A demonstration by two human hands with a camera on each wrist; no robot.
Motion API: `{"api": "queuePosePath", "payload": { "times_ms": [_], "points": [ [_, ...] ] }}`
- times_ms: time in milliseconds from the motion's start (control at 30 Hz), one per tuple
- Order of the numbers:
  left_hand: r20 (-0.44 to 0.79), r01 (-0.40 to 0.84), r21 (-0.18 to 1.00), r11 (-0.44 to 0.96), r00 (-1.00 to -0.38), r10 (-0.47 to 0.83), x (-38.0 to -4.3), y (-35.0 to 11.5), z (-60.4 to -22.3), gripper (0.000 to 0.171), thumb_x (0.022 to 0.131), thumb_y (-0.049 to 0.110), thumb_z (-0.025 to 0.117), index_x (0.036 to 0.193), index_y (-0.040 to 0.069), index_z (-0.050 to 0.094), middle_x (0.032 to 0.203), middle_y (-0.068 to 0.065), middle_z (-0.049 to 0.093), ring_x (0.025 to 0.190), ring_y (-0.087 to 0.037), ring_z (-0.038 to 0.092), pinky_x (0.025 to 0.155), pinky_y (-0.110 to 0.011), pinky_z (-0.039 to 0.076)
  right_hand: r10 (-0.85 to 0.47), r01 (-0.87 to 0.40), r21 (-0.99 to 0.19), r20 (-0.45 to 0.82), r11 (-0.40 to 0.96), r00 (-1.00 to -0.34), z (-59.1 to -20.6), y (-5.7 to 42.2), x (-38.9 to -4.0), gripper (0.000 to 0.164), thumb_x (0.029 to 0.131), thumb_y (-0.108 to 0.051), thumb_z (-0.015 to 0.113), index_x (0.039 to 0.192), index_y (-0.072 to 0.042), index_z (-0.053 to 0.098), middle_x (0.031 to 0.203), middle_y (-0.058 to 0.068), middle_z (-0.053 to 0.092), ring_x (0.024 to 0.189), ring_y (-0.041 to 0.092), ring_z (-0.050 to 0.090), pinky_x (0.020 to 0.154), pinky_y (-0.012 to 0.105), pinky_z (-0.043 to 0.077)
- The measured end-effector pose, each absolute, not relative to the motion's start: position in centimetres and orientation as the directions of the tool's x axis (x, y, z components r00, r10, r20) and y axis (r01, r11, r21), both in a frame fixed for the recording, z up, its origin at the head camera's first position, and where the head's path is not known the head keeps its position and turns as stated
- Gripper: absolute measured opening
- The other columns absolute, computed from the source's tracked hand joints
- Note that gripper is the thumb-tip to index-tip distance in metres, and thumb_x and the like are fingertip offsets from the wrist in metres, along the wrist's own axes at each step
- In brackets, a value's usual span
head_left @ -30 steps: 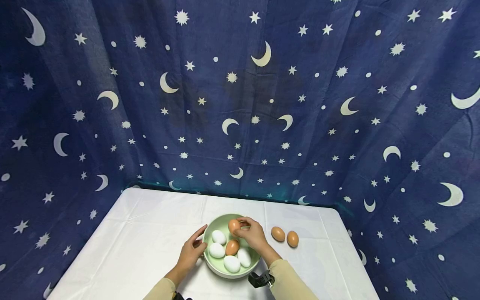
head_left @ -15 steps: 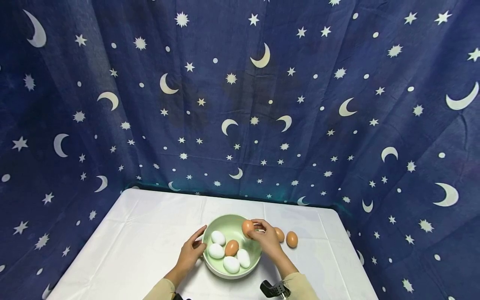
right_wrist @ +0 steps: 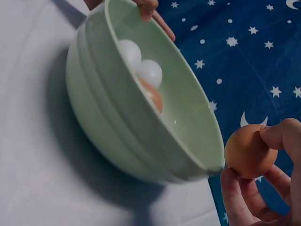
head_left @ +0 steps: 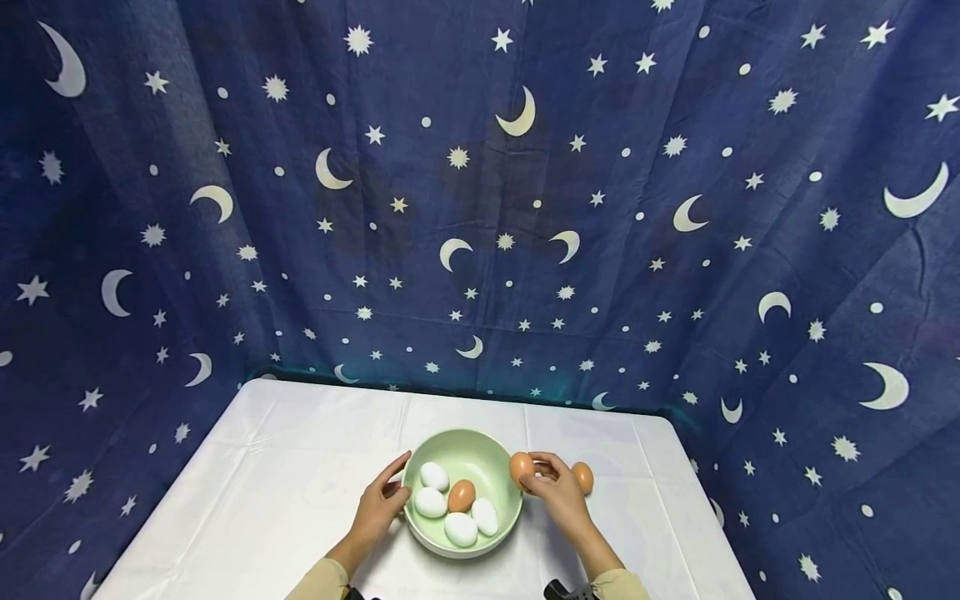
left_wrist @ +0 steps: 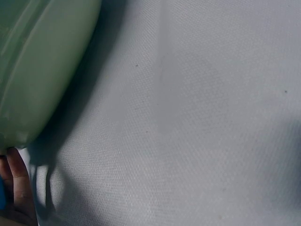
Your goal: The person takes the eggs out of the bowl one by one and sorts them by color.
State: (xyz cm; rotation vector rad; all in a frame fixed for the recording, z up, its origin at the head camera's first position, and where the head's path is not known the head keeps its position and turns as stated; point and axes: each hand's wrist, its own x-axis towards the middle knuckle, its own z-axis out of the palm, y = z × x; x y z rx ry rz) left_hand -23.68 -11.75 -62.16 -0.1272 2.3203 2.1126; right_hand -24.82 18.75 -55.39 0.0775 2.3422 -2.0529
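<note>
A pale green bowl [head_left: 491, 467] stands on the white table. Inside it lie several white eggs [head_left: 461, 529] and one brown egg [head_left: 461, 497]. My left hand [head_left: 375, 510] holds the bowl's left side; in the right wrist view its thumb [right_wrist: 147, 10] laps over the rim, and the left wrist view catches its fingers [left_wrist: 19, 174] at the bowl's outer wall. With thumb and fingertips my right hand [head_left: 558, 487] pinches another brown egg [right_wrist: 250, 151] just outside the right rim. Partly behind that hand, a brown egg [head_left: 582, 478] rests on the table.
A white cloth [head_left: 300, 467] covers the table. Dark blue curtains [head_left: 480, 208] with moons and stars rise behind it and on both sides. A black strap [head_left: 573, 592] is on the right wrist.
Carrying the brown egg, my right hand has moved right, from above the bowl's inside to past its rim. One table egg is now hidden behind it. My left hand stays at the bowl.
</note>
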Motion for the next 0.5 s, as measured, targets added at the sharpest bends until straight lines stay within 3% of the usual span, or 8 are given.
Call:
{"api": "queuePosePath", "payload": {
  "times_ms": [267, 500],
  "points": [
    [-0.061, -0.066, 0.994, 0.088, -0.996, -0.059, -23.8, -11.7, -62.1, 0.061, 0.086, 0.006, 0.062, 0.144, 0.020, 0.052, 0.147, -0.010, 0.049, 0.104, -0.022, 0.061, 0.067, -0.025, 0.055, 0.113, 0.078, -0.965, -0.051, 0.250, -0.992, -56.5, 20.8, -24.0, 0.048, 0.083, -0.012, 0.076, 0.126, 0.001, 0.060, 0.110, 0.017, 0.063, 0.088, 0.013, 0.064, 0.071, 0.021, 0.055],
    [-0.056, -0.061, 0.995, 0.080, -0.996, -0.062, -23.7, -11.7, -62.2, 0.061, 0.086, 0.004, 0.062, 0.144, 0.020, 0.052, 0.147, -0.011, 0.049, 0.107, -0.025, 0.062, 0.066, -0.025, 0.055, 0.150, 0.115, -0.949, -0.073, 0.293, -0.986, -57.8, 22.4, -23.2, 0.051, 0.082, -0.015, 0.077, 0.126, 0.003, 0.059, 0.109, 0.017, 0.062, 0.087, 0.014, 0.064, 0.069, 0.021, 0.054]
  ]
}}
